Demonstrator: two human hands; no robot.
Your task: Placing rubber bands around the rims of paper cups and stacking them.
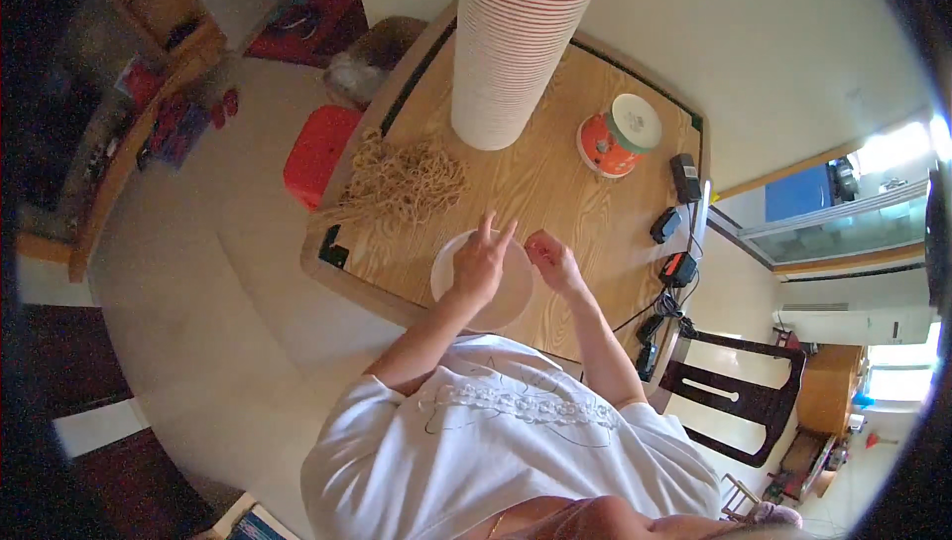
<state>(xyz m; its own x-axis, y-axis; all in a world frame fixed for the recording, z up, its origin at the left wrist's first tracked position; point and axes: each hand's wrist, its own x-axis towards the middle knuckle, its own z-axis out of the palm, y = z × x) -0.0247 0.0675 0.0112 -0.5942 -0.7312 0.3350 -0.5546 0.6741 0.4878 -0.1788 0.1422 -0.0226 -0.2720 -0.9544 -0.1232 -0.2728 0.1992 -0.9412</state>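
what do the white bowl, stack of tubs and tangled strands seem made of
White bowl: smooth, pale; plastic or coated paper, unclear. Tub stack: probably matte paperboard, thin and closely nested. Tangled strands: dull, tan, loose; perhaps plant fibre or rubber.

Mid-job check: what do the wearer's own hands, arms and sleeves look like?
The left hand and right hand are ungloved, with no watch visible. The forearms are bare below short, loose white sleeves, part of a white shirt with pale ruffled trim and thin dark lines across the chest.
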